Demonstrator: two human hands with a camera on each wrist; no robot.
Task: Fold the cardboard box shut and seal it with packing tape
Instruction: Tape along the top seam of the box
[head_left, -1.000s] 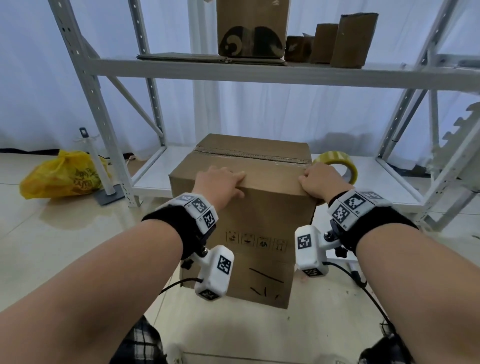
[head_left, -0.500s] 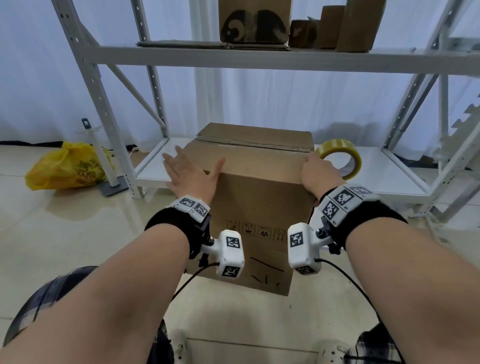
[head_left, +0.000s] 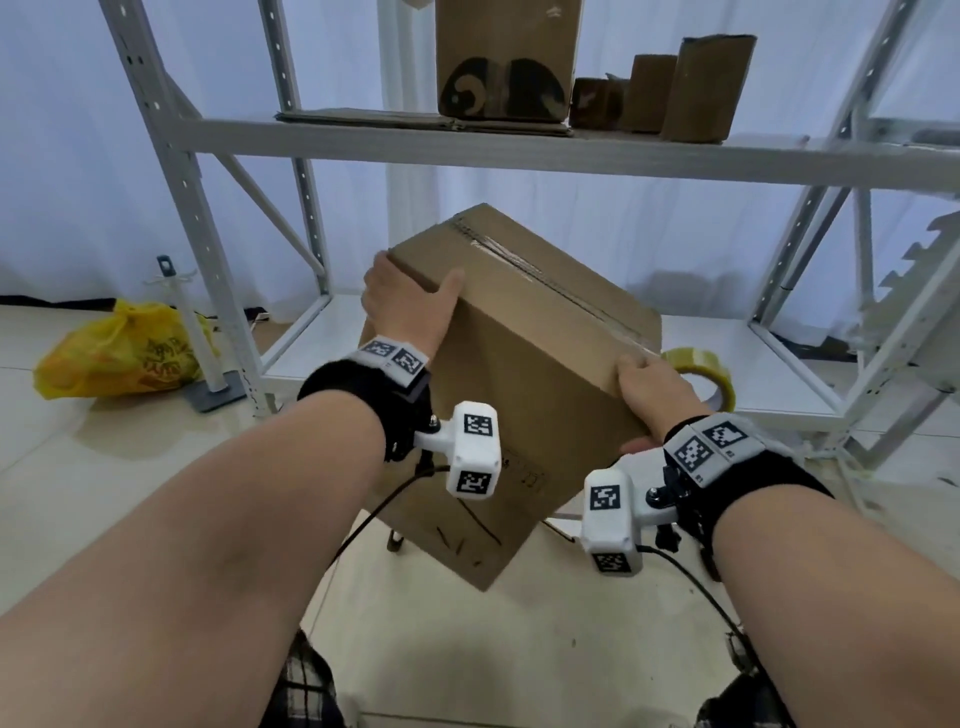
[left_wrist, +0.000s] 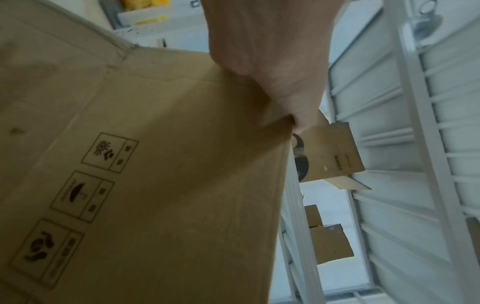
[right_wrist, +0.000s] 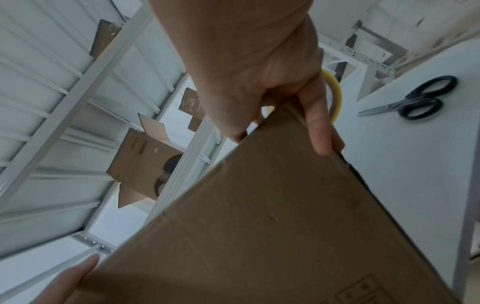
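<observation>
While both hands grip it, the box (head_left: 524, 364) hangs tilted, one corner down, above open floor before the rack (head_left: 571, 156). The left hand (head_left: 402, 304) wraps its upper left edge, the right hand (head_left: 652, 397) its right corner, beside the tape (head_left: 701, 371). Handling symbols mark its front. Half a second ago it stood level.

The brown cardboard box (head_left: 524, 374) is closed and tipped (tape along its top); the yellow tape roll (head_left: 701, 371) stands behind it.
</observation>
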